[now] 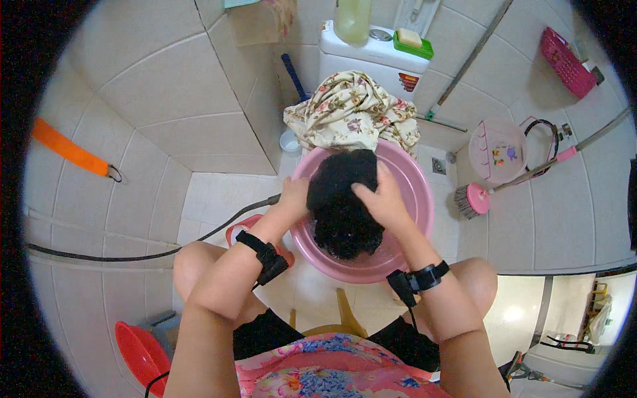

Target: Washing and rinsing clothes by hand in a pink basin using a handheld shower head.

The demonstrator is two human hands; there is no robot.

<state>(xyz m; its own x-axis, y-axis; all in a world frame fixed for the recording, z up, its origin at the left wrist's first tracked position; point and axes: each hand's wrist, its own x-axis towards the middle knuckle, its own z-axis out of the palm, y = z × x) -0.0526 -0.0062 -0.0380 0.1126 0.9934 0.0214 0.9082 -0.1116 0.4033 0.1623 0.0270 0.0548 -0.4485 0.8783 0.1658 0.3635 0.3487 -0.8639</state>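
A dark wet-looking black cloth [345, 205] is bunched up over a round pink basin [424, 199]; its lower end hangs down into the basin. My left hand [294, 198] grips the cloth's left edge, its fingers partly hidden behind the fabric. My right hand [385, 199] is closed on the right side, thumb lying across the front of the cloth. Beside my left wrist runs a black hose [219, 229], and where its end lies behind the wrist I cannot tell. Whether the cloth is a garment does not show.
Floral fabric [352, 109] lies heaped behind the basin, before a white toilet tank [332, 50] bearing a bottle [353, 20] and a soap dish [415, 46]. A pink brush [472, 200] leans at right. A red basin [141, 358] stands lower left.
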